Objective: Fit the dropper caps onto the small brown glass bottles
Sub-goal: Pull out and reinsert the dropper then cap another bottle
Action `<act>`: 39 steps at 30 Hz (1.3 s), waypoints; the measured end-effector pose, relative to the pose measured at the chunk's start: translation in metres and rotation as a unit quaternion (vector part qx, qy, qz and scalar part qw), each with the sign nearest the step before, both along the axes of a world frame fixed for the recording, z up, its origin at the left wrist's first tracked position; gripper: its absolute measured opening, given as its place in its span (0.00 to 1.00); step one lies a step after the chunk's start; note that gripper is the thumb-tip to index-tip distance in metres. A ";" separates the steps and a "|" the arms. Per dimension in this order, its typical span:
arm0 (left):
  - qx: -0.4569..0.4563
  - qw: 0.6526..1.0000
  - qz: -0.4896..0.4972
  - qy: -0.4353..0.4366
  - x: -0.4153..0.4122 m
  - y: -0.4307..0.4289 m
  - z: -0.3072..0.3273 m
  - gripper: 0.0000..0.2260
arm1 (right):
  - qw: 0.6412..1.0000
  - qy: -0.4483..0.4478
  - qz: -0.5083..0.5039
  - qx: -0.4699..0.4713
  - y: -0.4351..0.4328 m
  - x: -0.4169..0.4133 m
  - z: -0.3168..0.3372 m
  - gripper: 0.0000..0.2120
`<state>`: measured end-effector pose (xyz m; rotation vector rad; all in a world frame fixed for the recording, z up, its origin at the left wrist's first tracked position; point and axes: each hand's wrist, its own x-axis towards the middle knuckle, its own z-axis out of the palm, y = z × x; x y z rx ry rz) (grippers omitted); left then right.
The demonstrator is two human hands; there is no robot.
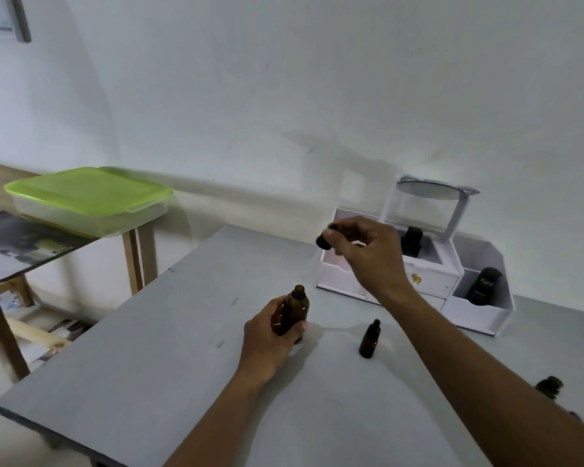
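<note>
My left hand (270, 335) grips an uncapped brown glass bottle (295, 310), upright on the grey table (149, 365). My right hand (368, 254) is raised above and to the right of it, in front of the white organizer, pinching a small black dropper cap (322, 241) between thumb and fingers. A smaller brown bottle with a black cap on it (370, 338) stands on the table to the right. Another brown bottle (549, 386) shows partly behind my right forearm at the far right.
A white desk organizer (429, 278) with drawers, a round mirror and dark containers stands against the wall at the back right. A side table (31, 251) at the left carries a clear box with a green lid (88, 197).
</note>
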<state>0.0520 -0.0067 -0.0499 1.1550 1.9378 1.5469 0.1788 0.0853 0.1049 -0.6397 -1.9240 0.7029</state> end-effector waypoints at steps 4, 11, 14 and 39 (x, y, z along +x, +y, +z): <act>0.015 1.000 0.023 -0.006 0.004 -0.003 -0.002 0.26 | 0.996 0.083 0.026 -0.025 -0.004 0.028 0.034 0.02; 0.019 0.996 0.085 -0.010 0.030 -0.026 0.000 0.33 | 0.992 0.126 0.018 -0.004 -0.011 0.106 0.065 0.04; 0.011 0.996 0.086 -0.020 0.056 -0.042 0.005 0.29 | 0.993 0.119 -0.022 0.005 -0.008 0.151 0.063 0.03; -0.028 0.973 -0.215 -0.079 0.332 0.067 0.005 0.17 | 0.962 0.073 -0.257 -0.061 0.017 0.379 -0.019 0.01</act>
